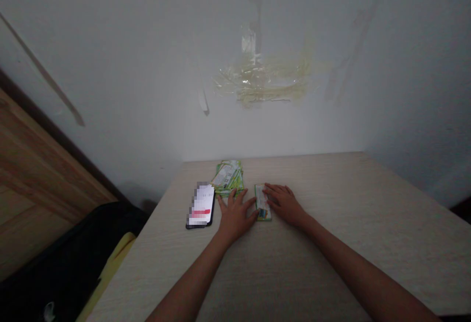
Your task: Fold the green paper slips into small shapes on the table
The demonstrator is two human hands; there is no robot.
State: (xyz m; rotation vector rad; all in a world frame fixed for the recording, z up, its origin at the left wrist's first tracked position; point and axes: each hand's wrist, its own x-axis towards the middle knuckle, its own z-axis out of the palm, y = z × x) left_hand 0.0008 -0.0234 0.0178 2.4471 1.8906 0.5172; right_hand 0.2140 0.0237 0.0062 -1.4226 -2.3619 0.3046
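Observation:
A narrow green-and-white printed packet (262, 201) lies flat on the table, its long side pointing away from me. My left hand (235, 214) rests on the tabletop with its fingers spread, the thumb at the packet's left edge. From the other side my right hand (285, 204) lies over the packet's right edge, fingers stretched out and touching its upper part. Just beyond my left fingertips is a loose pile of similar green packets (228, 174). Whether the packet between my hands is one or a small stack, I cannot tell.
A phone (201, 205) with a lit, partly blurred screen lies left of my left hand. The pale wooden table (331, 189) meets a white wall (147, 67) with peeling clear tape (261, 79). Dark and yellow cloth (110, 263) sits beyond the table's left edge.

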